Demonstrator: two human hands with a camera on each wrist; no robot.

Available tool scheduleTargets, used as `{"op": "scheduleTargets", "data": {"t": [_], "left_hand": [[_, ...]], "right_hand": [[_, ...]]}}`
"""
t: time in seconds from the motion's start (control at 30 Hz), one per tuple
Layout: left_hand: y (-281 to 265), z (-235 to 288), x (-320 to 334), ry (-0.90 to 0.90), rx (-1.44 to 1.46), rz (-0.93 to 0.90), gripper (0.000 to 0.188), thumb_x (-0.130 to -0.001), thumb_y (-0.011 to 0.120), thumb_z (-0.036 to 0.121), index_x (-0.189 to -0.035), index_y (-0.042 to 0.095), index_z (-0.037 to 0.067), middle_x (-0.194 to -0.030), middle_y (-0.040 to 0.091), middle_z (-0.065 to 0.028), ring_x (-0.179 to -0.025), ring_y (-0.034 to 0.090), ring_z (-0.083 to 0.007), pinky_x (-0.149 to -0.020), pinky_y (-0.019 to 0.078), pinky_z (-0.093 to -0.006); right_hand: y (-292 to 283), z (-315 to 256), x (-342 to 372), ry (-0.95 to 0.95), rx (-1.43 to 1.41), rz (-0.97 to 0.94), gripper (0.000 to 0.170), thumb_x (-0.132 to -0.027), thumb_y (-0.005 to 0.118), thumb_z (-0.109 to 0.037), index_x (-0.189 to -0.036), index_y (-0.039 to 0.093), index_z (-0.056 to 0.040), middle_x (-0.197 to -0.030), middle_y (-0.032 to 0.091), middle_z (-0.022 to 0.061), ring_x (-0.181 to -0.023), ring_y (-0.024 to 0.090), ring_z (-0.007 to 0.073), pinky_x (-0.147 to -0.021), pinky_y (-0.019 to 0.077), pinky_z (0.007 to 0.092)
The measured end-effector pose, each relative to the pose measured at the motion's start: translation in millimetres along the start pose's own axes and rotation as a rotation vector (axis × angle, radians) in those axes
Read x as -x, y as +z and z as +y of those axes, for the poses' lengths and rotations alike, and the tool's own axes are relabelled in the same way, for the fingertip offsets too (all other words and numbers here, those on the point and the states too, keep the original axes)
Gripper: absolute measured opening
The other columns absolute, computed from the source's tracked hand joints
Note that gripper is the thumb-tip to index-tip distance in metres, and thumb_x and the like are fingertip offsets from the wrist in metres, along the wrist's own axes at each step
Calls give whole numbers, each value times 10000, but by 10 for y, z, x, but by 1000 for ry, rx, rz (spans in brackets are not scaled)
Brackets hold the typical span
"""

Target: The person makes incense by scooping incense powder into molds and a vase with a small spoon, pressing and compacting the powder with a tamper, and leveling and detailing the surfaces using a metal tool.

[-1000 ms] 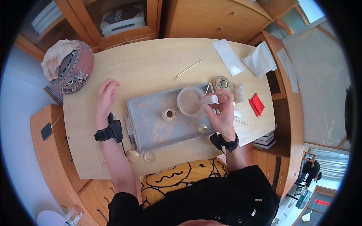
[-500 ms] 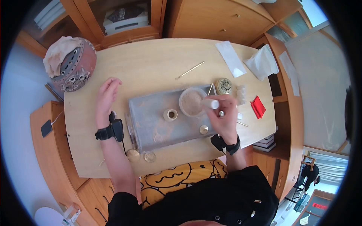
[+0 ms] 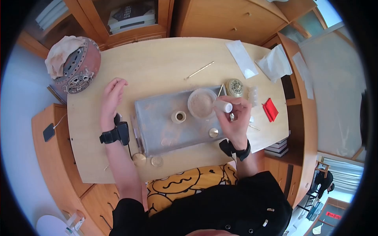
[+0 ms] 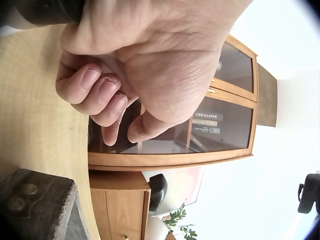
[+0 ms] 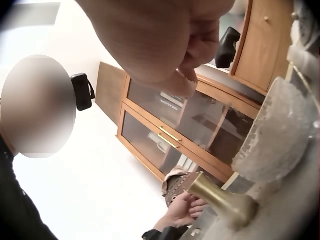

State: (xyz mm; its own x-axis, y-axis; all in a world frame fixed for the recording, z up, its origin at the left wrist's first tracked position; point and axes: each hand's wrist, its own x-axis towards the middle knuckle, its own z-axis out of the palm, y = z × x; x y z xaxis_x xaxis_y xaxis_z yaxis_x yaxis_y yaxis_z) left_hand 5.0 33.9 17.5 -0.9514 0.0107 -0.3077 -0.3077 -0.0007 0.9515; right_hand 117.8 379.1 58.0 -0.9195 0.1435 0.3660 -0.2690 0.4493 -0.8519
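Observation:
My right hand (image 3: 236,125) pinches a small white bottle (image 3: 224,106) between thumb and fingers, just right of a translucent bowl (image 3: 189,105) of pale brown powder. A small shiny silver piece (image 3: 232,117) shows within that hand's outline; I cannot tell whether it is held. In the right wrist view the hand covers the bottle, and a flared brass vase (image 5: 207,192) stands near the bowl. On the grey tray (image 3: 155,135) lies a small brass cone (image 3: 213,132). Left of the tray, my left hand (image 3: 112,101) holds nothing, its fingers loosely curled over the table.
Behind the tray are an openwork brass lid (image 3: 235,87) and a thin brass stick (image 3: 200,70). White sheets (image 3: 241,59) and a red pouch (image 3: 270,109) lie to the right. A large patterned pot (image 3: 84,65) with a cloth stands back left. Two round brass pieces lie in front.
My right hand has turned slightly with the bottle still pinched, and the silver piece now shows more plainly. The left hand stays nearly still; the head view has shifted a little.

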Motion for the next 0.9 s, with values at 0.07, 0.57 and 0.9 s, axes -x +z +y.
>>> {"op": "scheduleTargets", "data": {"t": [0.07,0.57,0.9], "left_hand": [[10,32,-10,0,-19,-6,171,-980,553,240,-918,606,89,-629,298,116,-510,239,13,-451,156,-192],[-17,-32,-50,-9,11,-16,181,-969,572,260,-887,604,101,-619,296,128,-516,244,16,-461,172,-193],[-34,-87,-23,-6,21,-21,179,-963,579,262,-885,604,103,-618,294,123,-513,238,16,-456,171,-194]], "right_hand": [[-45,46,-61,18,168,-101,455,-787,738,33,-1126,442,-31,-971,663,73,-529,453,56,-466,376,210],[-6,20,-31,28,67,-56,428,-805,731,17,-1130,456,-29,-849,607,44,-528,486,57,-481,383,204],[-14,42,-1,-85,-72,51,460,-809,730,22,-1124,400,-36,-952,674,103,-552,514,59,-481,397,204]]}}
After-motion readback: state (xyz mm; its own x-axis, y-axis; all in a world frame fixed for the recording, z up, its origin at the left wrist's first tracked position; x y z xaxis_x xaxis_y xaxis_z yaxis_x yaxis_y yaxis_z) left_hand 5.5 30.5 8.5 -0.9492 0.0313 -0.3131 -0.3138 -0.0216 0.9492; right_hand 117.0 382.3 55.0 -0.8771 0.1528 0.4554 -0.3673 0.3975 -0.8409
